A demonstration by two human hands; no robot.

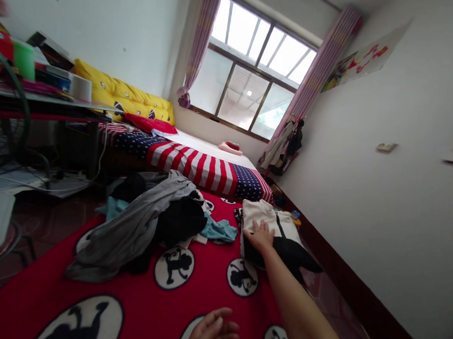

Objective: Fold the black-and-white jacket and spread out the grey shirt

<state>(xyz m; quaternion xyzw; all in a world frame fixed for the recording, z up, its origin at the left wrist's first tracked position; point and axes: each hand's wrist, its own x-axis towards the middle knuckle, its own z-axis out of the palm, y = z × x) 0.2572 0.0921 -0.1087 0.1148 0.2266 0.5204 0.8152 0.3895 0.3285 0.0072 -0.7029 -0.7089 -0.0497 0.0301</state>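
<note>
From here I see a bed (203, 143) at back, flag-print cover (196, 165), yellow cushion (133, 95) by the left wall (105, 19), red pillow (152, 124) beside it. Window (251, 71) behind, pink curtains (206, 30) both sides. Cluttered worktop (94, 108) left. Poster (366, 58), right wall (401, 200).

The red blanket (137, 307) bears black figures in white circles, and on it are a plain grey garment (130, 235), a black garment (181, 218), a light-blue cloth (220, 231) and a white-and-black garment (257, 209), while beyond it the bed cover (196, 167) mixes red-and-white stripes with white-starred navy.
</note>
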